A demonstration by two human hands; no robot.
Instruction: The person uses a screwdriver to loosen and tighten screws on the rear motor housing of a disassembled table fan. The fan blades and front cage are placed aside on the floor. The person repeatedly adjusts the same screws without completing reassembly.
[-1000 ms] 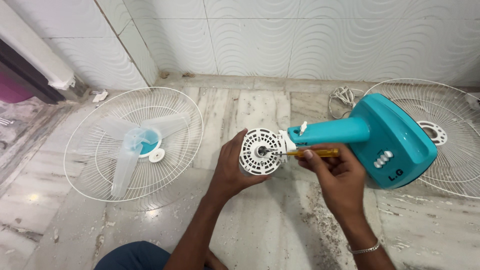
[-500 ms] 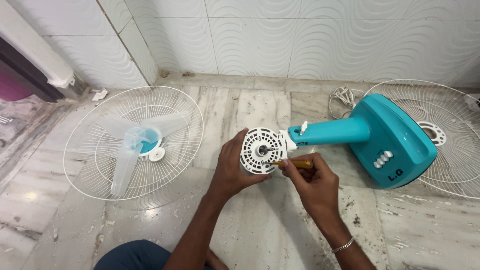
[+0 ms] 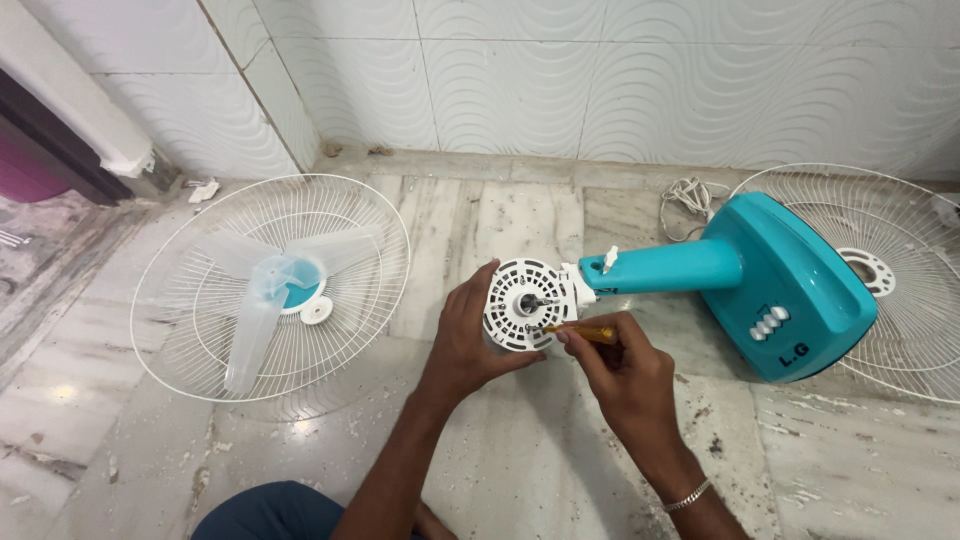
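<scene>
While the left hand (image 3: 470, 340) wraps around the round white plastic motor housing (image 3: 528, 305) from its 9 o'clock side, fingers curled on the rim, the right hand (image 3: 620, 375) pinches a slim screwdriver with a yellow handle (image 3: 585, 333) between thumb and fingertips, its tip sitting on the housing face at about 4 o'clock of the centre shaft.

My two cents for doing this bit well: keep the left grip firm so the housing can't twist, line the driver straight into the screw head instead of coming in at a slant, and push in a little while turning so it doesn't slip out.

That housing is a vented disc with slots all round and a metal shaft poking out the middle. It sits at the floor's centre, joined at 3 o'clock to a teal plastic neck (image 3: 665, 268) and chunky teal base (image 3: 790, 290) lying on its side. A white wire grille holding a translucent three-blade fan blade (image 3: 270, 290) lies out at 9 o'clock, another wire grille (image 3: 890, 280) at 3 o'clock behind the base.
</scene>
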